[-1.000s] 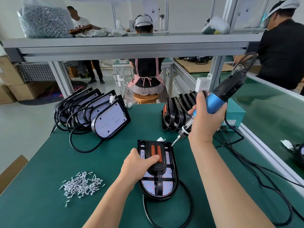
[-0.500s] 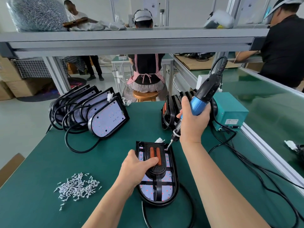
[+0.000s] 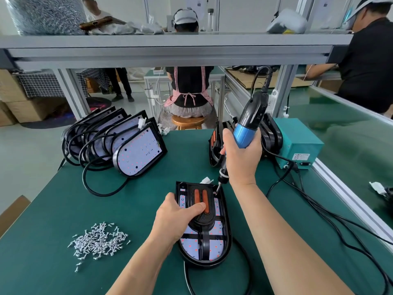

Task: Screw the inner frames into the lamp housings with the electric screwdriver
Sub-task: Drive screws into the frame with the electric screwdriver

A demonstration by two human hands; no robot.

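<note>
Left hand (image 3: 176, 218) grips black rounded lamp housing (image 3: 204, 264), thumb pinning black plastic inner frame (image 3: 205, 221) against shift. Right hand (image 3: 240, 158) clamped round blue-and-black electric screwdriver (image 3: 248, 124), bit at far-right corner.

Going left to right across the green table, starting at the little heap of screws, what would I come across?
Pile of screws → lamp housing → electric screwdriver in the right hand → teal box. The leaning housings behind and the left hand overlap these, so I skip them.
</note>
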